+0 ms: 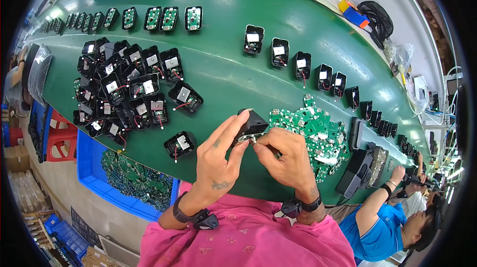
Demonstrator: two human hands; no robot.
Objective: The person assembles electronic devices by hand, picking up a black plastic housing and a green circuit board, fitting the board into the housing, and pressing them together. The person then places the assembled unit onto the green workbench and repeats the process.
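My left hand [218, 160] holds a black plastic housing [254, 124] tilted on its side, fingers wrapped along it and thumb at its open edge. At that edge, my right hand [287, 155] is closed in a pinch; what sits between its fingertips is too small to name. Just right of the hands lies a heap of loose green circuit boards [318, 133]. Left of them stands a single black housing [180, 145] with a pale block and a red wire inside. A large pile of similar housings [141, 85] covers the table's left part.
Rows of housings with green boards [194, 18] and with pale blocks [254, 38] line the green table [218, 68]. A blue bin of boards [89, 167] stands below the left edge. At right are a black device [355, 172] and a co-worker in blue [380, 227].
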